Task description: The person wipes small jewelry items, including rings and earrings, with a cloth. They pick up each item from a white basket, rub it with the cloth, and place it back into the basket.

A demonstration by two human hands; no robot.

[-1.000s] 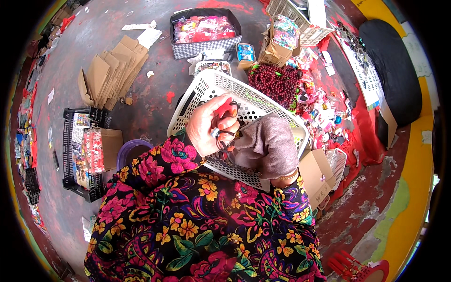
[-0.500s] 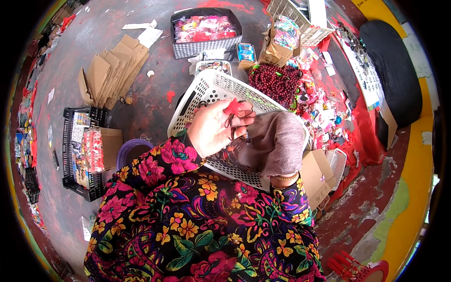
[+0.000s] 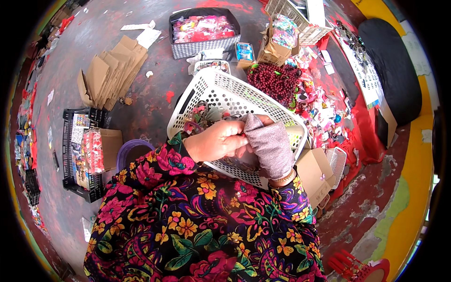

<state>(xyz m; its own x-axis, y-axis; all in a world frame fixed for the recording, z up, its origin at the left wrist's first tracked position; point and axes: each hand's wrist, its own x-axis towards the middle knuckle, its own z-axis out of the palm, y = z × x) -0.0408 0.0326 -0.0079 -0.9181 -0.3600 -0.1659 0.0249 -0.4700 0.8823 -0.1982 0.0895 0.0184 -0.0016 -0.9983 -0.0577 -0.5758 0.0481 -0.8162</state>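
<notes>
A greyish-mauve cloth (image 3: 271, 148) covers my right hand from the wrist up, so its fingers are hidden. My left hand (image 3: 218, 140) is closed in a pinch, fingertips against the cloth's edge. A speck of red shows at those fingertips, but what they hold is mostly hidden. Both hands are above a white perforated plastic basket (image 3: 185, 101). Inside it, on the left beyond my left hand, lies a tangle of small accessories (image 3: 201, 114) with dark loops and pink and red bits.
Dark red bead strands (image 3: 272, 82) and a heap of small colourful goods (image 3: 324, 120) lie right of the basket. A purple bucket (image 3: 123, 155), black crate (image 3: 70, 155) and folded cardboard (image 3: 110, 70) stand left. A checked bin (image 3: 206, 48) is at the back; an open carton (image 3: 314, 176) is close on the right.
My left hand has turned over and closed; the red piece with dark loops that lay on it is now mostly hidden. The cloth-covered right hand has moved in to meet it.
</notes>
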